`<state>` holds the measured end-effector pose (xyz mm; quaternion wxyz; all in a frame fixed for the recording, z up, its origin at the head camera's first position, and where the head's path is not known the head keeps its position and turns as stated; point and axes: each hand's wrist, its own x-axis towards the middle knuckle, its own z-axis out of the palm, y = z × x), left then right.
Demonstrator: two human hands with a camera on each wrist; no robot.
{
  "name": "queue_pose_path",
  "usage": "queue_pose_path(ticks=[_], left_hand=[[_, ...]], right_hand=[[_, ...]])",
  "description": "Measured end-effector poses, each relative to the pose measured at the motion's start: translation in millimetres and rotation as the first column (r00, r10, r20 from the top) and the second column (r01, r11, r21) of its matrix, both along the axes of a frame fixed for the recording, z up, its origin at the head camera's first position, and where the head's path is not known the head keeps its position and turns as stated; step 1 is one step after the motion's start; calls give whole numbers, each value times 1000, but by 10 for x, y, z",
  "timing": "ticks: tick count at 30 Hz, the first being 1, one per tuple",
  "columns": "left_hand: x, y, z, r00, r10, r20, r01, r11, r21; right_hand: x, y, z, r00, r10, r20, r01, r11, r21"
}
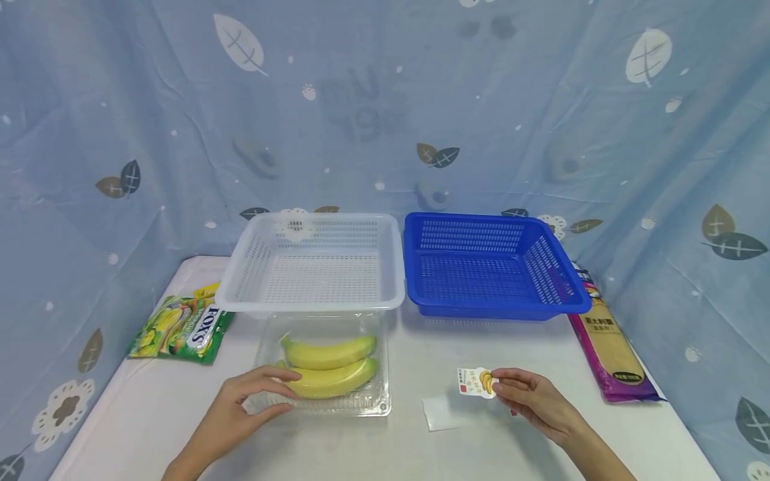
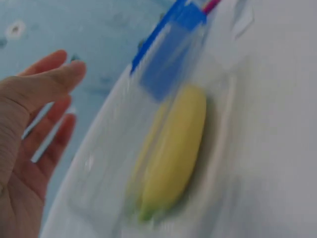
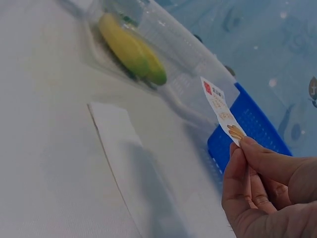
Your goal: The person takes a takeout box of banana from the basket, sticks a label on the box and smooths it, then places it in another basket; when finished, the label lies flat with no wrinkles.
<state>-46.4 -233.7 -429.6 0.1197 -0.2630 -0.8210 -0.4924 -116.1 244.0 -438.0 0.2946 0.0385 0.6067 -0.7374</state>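
Note:
My right hand [image 1: 538, 404] pinches a small white banana label [image 1: 474, 382], with printed text and a banana picture, between thumb and fingertips above the table. Beneath it lies a white paper strip [image 3: 119, 141], partly covered by the hand in the head view. Two yellow bananas [image 1: 331, 381] lie side by side in a clear plastic clamshell box [image 1: 385, 391]. At the left side of that box is my left hand [image 1: 240, 407], thumb and fingers spread apart and holding nothing. In the left wrist view, the blurred box [image 2: 104, 173] appears beside the left hand [image 2: 29, 134].
Behind the box stands a white plastic basket [image 1: 319, 306], with a blue basket [image 1: 499, 311] on its right. A green FOX'S candy bag [image 1: 180, 329] lies at the left, and a purple-edged pasta pack [image 1: 613, 347] at the right. A patterned blue curtain [image 1: 385, 107] surrounds the table.

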Motion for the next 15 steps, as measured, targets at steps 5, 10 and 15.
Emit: queue_pose_path(ticks=[5,10,15], left_hand=[[16,-251,-119,985,173,-21,-173,984,-34],[0,-373,-293,976,217,26,-215,974,-74],[3,-405,-368,978,199,60,-191,975,-117]], right_hand=[[-15,-6,6,1000,3,2,-3,1000,2],[-33,-38,9,1000,-2,2,2,1000,-20],[-52,-71,21,1000,-5,-3,5,994,-112]])
